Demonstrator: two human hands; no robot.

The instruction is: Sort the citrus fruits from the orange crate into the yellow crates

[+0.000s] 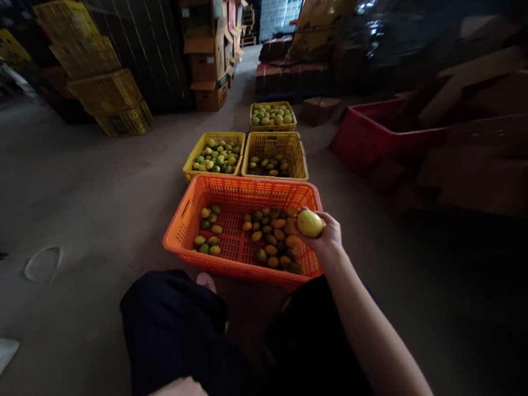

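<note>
My right hand (329, 237) grips a large, smooth yellow oval fruit (310, 224) above the right end of the orange crate (244, 269). The fingers curl behind the fruit and are partly hidden by it. Inside that crate, orange, yellow and green oval fruits (271, 250) lie in a big group at the right. A smaller group of green and yellow fruits (207, 246) lies at the left. At the bottom edge, my left hand (182, 394) is partly in view over my left leg, apart from the crate; its fingers do not show.
Behind the orange crate stand a yellow crate (189, 166) full of fruit, a partly filled yellow crate (305, 162) and a smaller full crate (273, 128). A red bin (366, 136) with cardboard is at right. Stacked yellow crates (108, 93) stand at left.
</note>
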